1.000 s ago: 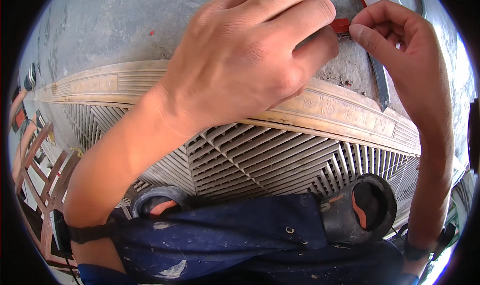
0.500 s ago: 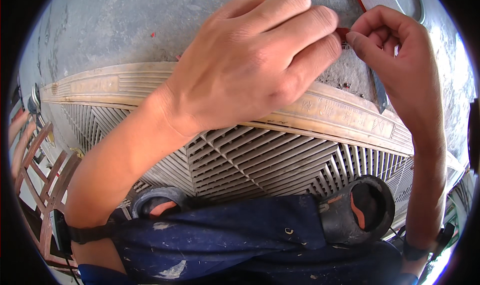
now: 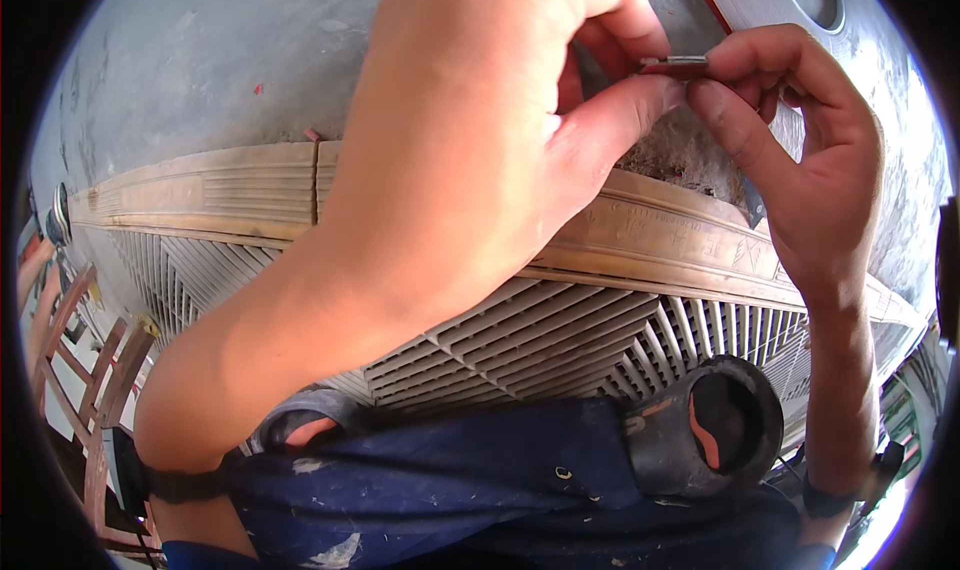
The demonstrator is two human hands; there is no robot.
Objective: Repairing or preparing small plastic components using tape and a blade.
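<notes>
Both hands meet at the upper right around a small, thin dark-red piece with a silvery strip on top. My left hand is closed in a pinch on its left end, between thumb and fingers. From the other side, my right hand pinches its right end with thumb and forefinger. What exactly the piece is I cannot make out. Under the hands lies a patch of dark, crumbly dirt on the grey surface, just beyond a tan moulded border.
Grey slats run in slanted patterns on the near side of the border. A pale flat plate with a red edge lies at the top right. Navy paint-spotted cloth covers my lap. A reddish wooden frame stands at the left.
My left hand has turned and come up, so its thumb and the small piece now show. The right hand has shifted only slightly. The view has moved a little.
</notes>
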